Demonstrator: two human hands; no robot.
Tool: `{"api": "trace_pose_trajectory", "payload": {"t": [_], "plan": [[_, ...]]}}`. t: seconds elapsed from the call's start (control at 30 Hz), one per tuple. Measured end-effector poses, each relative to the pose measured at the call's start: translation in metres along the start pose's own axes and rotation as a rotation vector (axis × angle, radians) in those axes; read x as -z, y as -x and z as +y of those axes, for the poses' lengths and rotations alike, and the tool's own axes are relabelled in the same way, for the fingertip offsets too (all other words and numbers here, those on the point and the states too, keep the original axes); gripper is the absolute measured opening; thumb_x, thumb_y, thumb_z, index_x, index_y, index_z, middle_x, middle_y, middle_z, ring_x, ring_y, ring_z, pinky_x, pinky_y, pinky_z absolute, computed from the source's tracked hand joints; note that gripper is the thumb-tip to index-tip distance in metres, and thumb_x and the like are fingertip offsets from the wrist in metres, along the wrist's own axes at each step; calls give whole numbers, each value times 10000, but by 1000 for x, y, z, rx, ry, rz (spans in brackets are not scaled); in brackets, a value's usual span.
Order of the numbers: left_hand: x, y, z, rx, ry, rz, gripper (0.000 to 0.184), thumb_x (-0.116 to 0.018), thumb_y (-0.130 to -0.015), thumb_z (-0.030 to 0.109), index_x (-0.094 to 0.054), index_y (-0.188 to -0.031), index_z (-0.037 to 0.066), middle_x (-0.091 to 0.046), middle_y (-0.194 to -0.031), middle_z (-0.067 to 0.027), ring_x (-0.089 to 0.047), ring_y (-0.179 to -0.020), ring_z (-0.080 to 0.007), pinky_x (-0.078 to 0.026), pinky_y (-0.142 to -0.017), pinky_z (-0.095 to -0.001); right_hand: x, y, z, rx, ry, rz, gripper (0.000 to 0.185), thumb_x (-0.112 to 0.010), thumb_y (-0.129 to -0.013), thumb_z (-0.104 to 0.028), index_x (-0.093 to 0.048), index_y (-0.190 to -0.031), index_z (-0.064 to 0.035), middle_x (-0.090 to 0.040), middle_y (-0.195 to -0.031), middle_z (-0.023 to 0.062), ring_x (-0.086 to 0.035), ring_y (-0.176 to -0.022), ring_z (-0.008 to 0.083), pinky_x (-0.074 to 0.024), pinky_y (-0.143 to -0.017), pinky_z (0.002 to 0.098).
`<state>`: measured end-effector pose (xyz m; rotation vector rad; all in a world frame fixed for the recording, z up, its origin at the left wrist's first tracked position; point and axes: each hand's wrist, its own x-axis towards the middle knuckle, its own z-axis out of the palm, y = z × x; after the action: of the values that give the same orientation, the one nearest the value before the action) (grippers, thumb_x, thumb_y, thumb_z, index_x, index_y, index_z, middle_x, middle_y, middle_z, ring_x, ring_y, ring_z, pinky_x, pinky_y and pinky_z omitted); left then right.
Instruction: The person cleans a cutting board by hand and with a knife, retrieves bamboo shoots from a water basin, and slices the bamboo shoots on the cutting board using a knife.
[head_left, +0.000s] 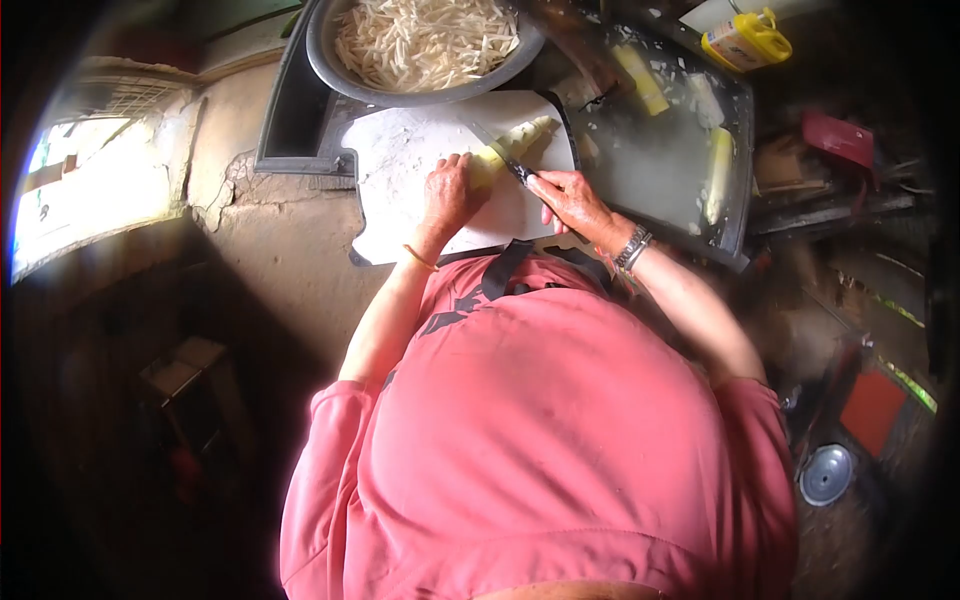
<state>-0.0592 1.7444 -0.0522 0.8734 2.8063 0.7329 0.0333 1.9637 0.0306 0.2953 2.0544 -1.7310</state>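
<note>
A pale, yellowish-green long vegetable point(525, 135), its kind not clear to me, lies slantwise on a white cutting board point(395, 190). My left hand point(452, 193) is closed on its near end, fingers curled over it. In my right hand point(572, 203) is a knife point(515, 168) with a dark handle, its blade crossing over the vegetable. I cannot tell whether the blade has cut in. Behind the board stands a large metal bowl point(400, 98) filled with whitish strips point(430, 45). Small dark bits are scattered on the board.
To the right is a dark-rimmed basin or sink point(660, 170), holding more pale vegetable pieces point(718, 175) and white scraps. A yellow container point(747, 42) sits at the back right, with a red plastic item point(838, 138) beyond. A round metal lid point(826, 475) lies lower right.
</note>
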Motion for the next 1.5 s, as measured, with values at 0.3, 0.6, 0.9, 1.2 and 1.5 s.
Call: {"api": "trace_pose_trajectory", "payload": {"t": [0.3, 0.6, 0.9, 1.2, 1.5], "plan": [[-11, -2, -2, -12, -96, 72, 543, -791, -691, 263, -593, -1124, 1, -631, -1020, -187, -597, -967, -385, -498, -828, -482, 12, -14, 8, 29, 43, -33, 439, -509, -1017, -417, -645, -874, -25, -618, -581, 74, -582, -434, 130, -479, -417, 266], [-7, -6, -3, 68, 5, -9, 448, -773, -712, 281, -631, -1064, 45, -654, -1049, -190, -608, -974, -410, -502, -837, -493, 24, -27, 3, 12, 96, -124, 447, -488, -1023, -429, -639, -937, -17, -627, -604, 96, -585, -435, 136, -477, -399, 258], [4, -5, 7, 19, -52, 47, 390, -731, -764, 302, -625, -1025, 33, -653, -1009, -190, -620, -936, -407, -513, -805, -498, -3, -44, 24, 66, 17, 18, 416, -526, -1008, -435, -653, -932, -46, -590, -582, 58, -531, -425, 106, -455, -428, 260], [58, 5, -25, 554, 387, 18, 496, -820, -717, 370, -678, -1032, 14, -713, -825, -147, -692, -712, -243, -526, -651, -363, -3, -20, 30, 135, 84, 44, 354, -628, -970, -350, -673, -1096, -22, -534, -602, 20, -517, -508, 87, -479, -465, 272], [44, 10, -17, 797, 995, 278, 675, -850, -716, 355, -528, -1214, 31, -689, -899, -130, -684, -788, -209, -544, -631, -343, 5, -9, 28, -119, -130, -10, 422, -559, -1000, -405, -653, -1135, -17, -643, -680, 59, -569, -503, 82, -457, -460, 212]]}}
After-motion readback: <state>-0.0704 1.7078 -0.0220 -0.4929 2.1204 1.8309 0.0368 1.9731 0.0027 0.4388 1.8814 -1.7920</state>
